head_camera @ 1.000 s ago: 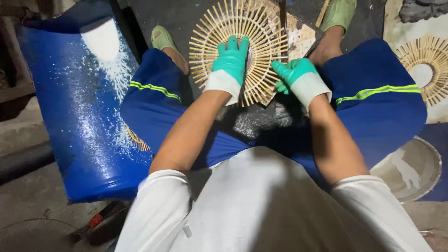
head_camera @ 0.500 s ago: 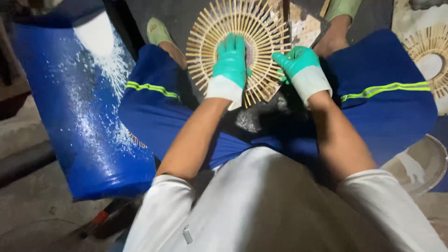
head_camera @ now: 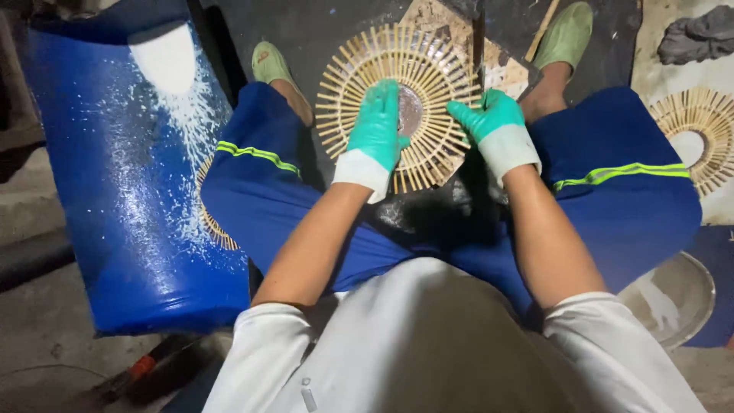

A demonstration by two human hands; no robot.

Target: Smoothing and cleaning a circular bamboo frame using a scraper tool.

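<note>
A round sunburst ring of thin bamboo sticks (head_camera: 428, 76) lies on a dark work surface between my knees. My left hand (head_camera: 376, 130), in a green glove with a white cuff, rests flat on the ring's lower left part, fingers toward the open centre. My right hand (head_camera: 489, 122), gloved the same way, grips the ring's right rim with fingers curled over the sticks. I sit in blue trousers with yellow-green stripes and a white shirt.
A blue drum (head_camera: 130, 176) streaked with white lies at the left. A second bamboo ring (head_camera: 699, 138) lies at the right edge, and part of a third (head_camera: 210, 222) shows beside my left thigh. A pale bowl (head_camera: 673, 298) sits lower right. Green shoes (head_camera: 269, 65) rest ahead.
My hands and the ring stay together; the left hand has shifted slightly lower on the ring. The view has tilted a little.
</note>
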